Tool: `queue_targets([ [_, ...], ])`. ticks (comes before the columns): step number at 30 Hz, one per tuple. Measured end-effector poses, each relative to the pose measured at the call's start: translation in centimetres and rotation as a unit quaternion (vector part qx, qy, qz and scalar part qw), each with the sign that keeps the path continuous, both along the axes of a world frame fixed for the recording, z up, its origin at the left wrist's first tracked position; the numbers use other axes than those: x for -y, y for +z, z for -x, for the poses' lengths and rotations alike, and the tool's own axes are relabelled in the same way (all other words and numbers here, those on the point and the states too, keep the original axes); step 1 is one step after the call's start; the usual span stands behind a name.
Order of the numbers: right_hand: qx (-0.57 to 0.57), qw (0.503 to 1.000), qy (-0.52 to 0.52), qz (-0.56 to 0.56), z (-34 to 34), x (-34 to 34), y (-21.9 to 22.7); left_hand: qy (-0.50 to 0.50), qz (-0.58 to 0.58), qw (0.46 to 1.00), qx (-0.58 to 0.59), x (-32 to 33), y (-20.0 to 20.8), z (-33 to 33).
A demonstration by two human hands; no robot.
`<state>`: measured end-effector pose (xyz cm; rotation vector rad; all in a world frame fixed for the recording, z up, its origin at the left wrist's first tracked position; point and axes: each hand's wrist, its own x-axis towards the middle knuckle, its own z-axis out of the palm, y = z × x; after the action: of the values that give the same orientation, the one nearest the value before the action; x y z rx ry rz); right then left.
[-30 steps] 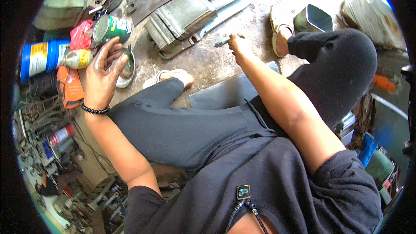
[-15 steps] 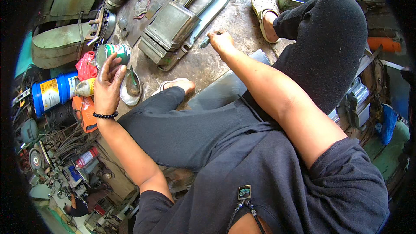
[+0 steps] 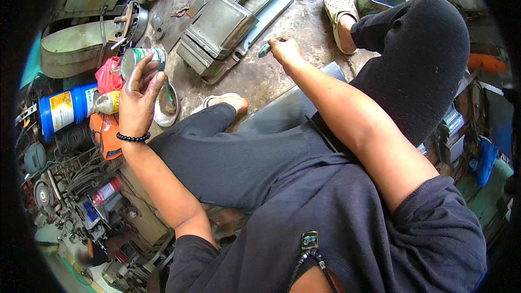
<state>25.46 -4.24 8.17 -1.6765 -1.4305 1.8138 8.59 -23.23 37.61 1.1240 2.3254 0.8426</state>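
My left hand (image 3: 138, 95) grips a green metal can (image 3: 142, 58); my right hand (image 3: 285, 51) pinches a small grey tool (image 3: 266, 49) above the stained concrete floor (image 3: 304, 21). Tilted, the can might spill, I judge.

A green-labelled metal tin can (image 3: 142, 59) sat in the left hand (image 3: 138, 100), above a shallow steel bowl (image 3: 165, 109) on the floor. To its right lay a grey-green metal housing (image 3: 220, 32); the right hand (image 3: 286, 51) rested just beside it. A blue plastic tub (image 3: 65, 109) stood further left.
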Motion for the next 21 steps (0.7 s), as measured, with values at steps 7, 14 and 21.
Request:
queue_targets([
  [7, -0.010, 1.000, 0.005, -0.010, 0.5, 0.6, -0.6, 0.002, 0.007, 1.000, -0.006, 0.6, 0.1, -0.1],
  [14, 0.016, 0.999, 0.035, -0.010, 0.3, 0.9, 0.3, -0.030, 0.012, 0.999, -0.023, 0.8, -0.2, -0.4],
  [21, 0.017, 0.999, 0.030, -0.004, 0.5, 1.0, -0.3, -0.026, 0.018, 0.999, -0.028, 0.8, 0.0, -0.4],
])
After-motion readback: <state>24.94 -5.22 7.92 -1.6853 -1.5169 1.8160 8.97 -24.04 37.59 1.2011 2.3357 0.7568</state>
